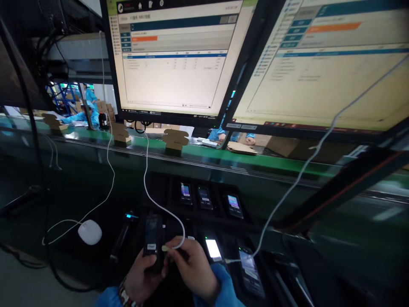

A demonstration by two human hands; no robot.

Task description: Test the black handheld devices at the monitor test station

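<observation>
Left hand fingers clamped on phone; right hand fingers pinching cable plug just beside. Risk, judged: plug skewing at port, cable tugging phone loose.

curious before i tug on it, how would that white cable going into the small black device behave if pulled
The white cable probably is floppy: it hangs in loose curves from above and bends tightly near the right hand. It looks thin and light, so it would likely trail rather than resist. A tug might drag the black device, though the left hand grips that.
</observation>
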